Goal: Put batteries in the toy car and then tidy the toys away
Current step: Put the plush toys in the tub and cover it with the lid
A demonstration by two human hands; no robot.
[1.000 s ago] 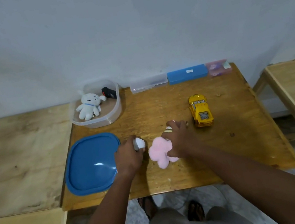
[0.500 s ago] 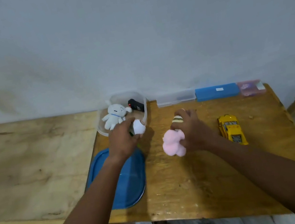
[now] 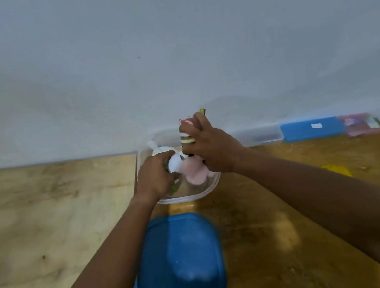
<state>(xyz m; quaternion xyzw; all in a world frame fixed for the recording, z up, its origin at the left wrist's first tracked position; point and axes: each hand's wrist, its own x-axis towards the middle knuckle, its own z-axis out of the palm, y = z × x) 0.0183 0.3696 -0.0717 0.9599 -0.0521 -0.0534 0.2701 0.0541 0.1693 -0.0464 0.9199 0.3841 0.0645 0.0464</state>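
Reaching over the clear tub (image 3: 188, 197) at the back of the desk (image 3: 275, 230), both hands hold toys above its opening. The left hand (image 3: 155, 177) has its fingers curled round a small white toy (image 3: 175, 162), which sticks out past the knuckles toward the right hand. The right hand (image 3: 213, 151) grips a pink plush toy (image 3: 197, 174). Its pink body hangs below the palm inside the tub's rim, touching the small white toy, and a striped part shows between the fingers on top. A white plush (image 3: 158, 149) lies in the tub behind the left hand. A blue lid (image 3: 180, 267) lies flat on the desk, near the tub on the person's side. The toy car (image 3: 337, 170), only a yellow blur, sits on the desk well to the right of both hands, beyond the right forearm. A clear case (image 3: 258, 135), a blue case (image 3: 312, 128) and a pink case (image 3: 358, 124) line the wall edge.
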